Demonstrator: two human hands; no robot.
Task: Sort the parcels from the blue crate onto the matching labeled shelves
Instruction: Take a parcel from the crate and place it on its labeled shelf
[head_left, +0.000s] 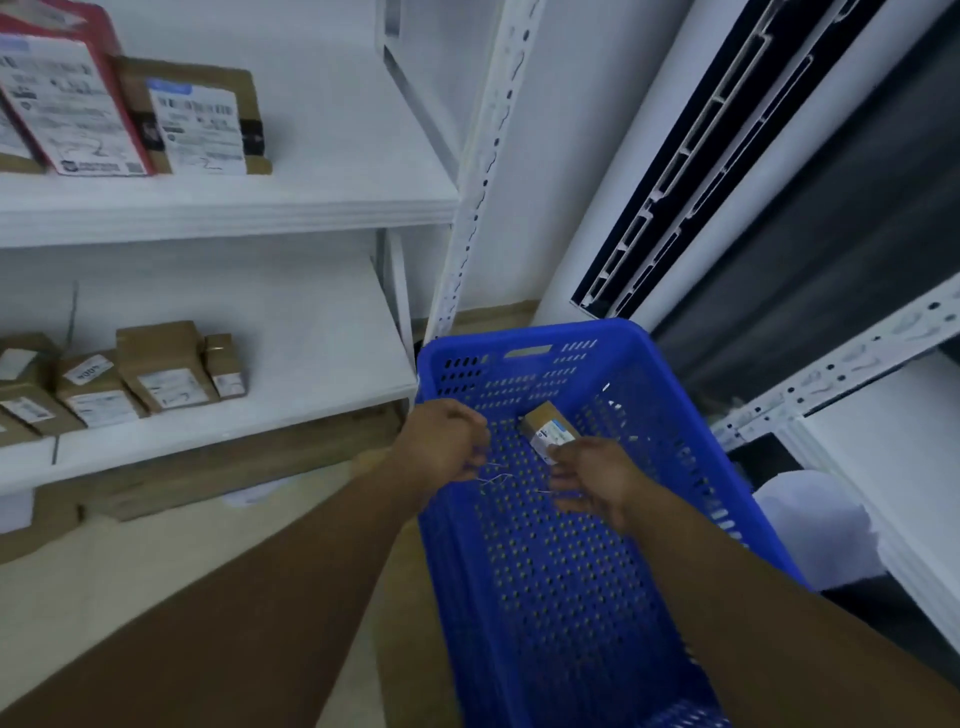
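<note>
Right hand (592, 478) pinches the small parcel (543, 428) label-up over the blue crate (613, 332), probably to read its shelf; left hand (447, 447) is curled, can't tell if it's holding anything.

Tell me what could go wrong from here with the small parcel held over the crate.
1. The right hand pinches the small parcel by one end only; it might slip into the blue crate.
2. A thin white thread trails by the left hand and could snag the parcel.
3. Its label is blurred here; a misread would send it to the wrong one of the shelves.
</note>
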